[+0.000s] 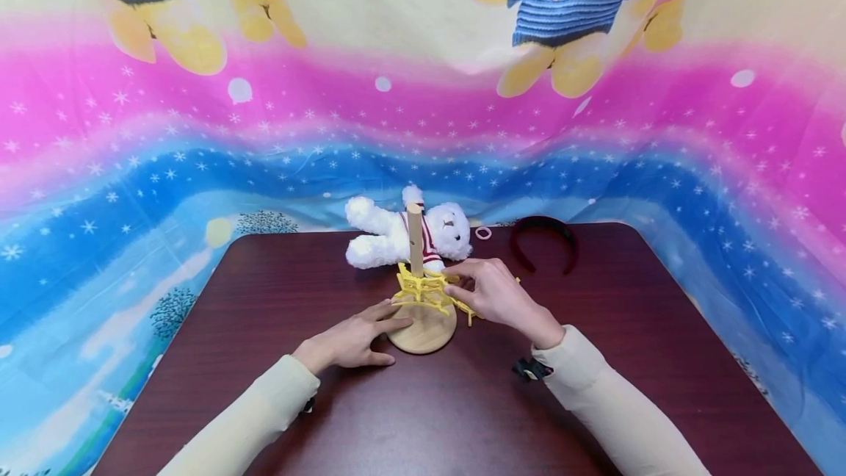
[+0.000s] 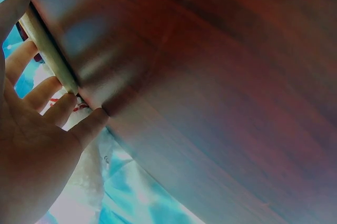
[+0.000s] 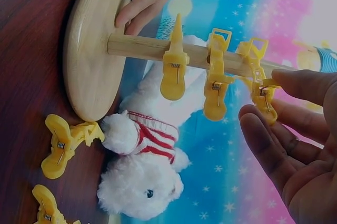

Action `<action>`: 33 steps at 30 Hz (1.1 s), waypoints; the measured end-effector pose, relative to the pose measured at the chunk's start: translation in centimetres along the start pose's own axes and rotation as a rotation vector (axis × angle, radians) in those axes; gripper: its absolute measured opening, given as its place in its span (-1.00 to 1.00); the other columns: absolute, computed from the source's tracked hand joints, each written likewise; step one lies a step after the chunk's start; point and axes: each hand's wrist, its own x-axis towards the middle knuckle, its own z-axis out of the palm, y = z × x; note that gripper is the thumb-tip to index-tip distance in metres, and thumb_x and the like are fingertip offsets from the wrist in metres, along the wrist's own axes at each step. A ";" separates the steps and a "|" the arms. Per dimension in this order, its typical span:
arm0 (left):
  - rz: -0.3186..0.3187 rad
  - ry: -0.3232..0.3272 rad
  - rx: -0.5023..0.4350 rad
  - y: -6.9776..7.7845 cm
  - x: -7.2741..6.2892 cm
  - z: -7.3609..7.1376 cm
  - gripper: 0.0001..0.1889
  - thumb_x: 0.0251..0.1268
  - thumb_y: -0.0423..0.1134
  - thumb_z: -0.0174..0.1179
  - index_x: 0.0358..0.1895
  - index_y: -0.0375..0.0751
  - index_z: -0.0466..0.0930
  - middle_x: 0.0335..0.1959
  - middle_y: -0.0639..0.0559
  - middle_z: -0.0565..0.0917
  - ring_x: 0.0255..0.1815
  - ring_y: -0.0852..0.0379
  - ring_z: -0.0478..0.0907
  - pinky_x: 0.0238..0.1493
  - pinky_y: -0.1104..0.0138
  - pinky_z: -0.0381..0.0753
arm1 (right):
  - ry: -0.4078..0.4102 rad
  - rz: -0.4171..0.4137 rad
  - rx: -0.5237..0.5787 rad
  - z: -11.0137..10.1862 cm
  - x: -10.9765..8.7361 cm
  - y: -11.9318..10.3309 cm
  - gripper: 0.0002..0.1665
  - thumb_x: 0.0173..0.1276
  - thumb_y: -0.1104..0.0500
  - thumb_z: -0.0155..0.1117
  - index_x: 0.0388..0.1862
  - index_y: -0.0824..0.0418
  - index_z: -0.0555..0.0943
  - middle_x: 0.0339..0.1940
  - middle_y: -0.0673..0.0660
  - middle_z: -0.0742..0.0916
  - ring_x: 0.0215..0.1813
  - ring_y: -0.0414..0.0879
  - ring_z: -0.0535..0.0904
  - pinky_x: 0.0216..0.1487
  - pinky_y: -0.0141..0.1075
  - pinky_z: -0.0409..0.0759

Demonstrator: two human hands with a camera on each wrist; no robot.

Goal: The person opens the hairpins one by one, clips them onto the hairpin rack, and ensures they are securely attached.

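A wooden stand has a round base [image 1: 423, 336] and an upright post [image 1: 415, 237]. My left hand [image 1: 346, 336] rests on the base's left edge with its fingers spread, as the left wrist view also shows. Yellow spring clips are fixed along the post. In the right wrist view, the lowest clip [image 3: 175, 71] and the middle clip [image 3: 216, 90] stand apart from my fingers. My right hand [image 1: 496, 292] pinches the topmost spring clip [image 3: 261, 93] between thumb and fingers, its jaws at the post.
More yellow clips [image 3: 59, 148] lie on the dark wood table [image 1: 277, 285], right of the base. Behind the post lies a white teddy bear [image 1: 377, 248] in a red-striped top. A pink ring [image 1: 484, 233] and a dark red headband [image 1: 529, 222] are near the back edge.
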 end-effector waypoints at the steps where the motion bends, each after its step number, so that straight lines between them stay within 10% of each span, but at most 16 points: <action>1: 0.000 0.000 -0.002 0.0 0.0 0.0 -0.23 0.28 0.11 0.31 0.54 0.19 0.24 0.58 -0.21 0.18 0.63 -0.22 0.04 0.48 -0.02 0.31 | -0.003 0.003 0.004 0.0 0.0 0.0 -0.70 0.28 0.09 0.44 -0.01 0.08 0.78 -0.28 -0.03 0.82 -0.34 -0.32 0.69 -0.28 -0.42 0.62; 33: 0.002 0.001 0.011 -0.1 0.0 0.0 -0.23 0.29 0.14 0.30 0.54 0.20 0.23 0.59 -0.19 0.16 0.63 -0.19 0.03 0.49 0.01 0.32 | -0.057 0.123 0.061 -0.3 -0.3 0.7 -0.61 0.25 0.00 0.47 0.05 0.04 0.74 -0.25 -0.05 0.81 -0.29 -0.30 0.69 -0.20 -0.29 0.70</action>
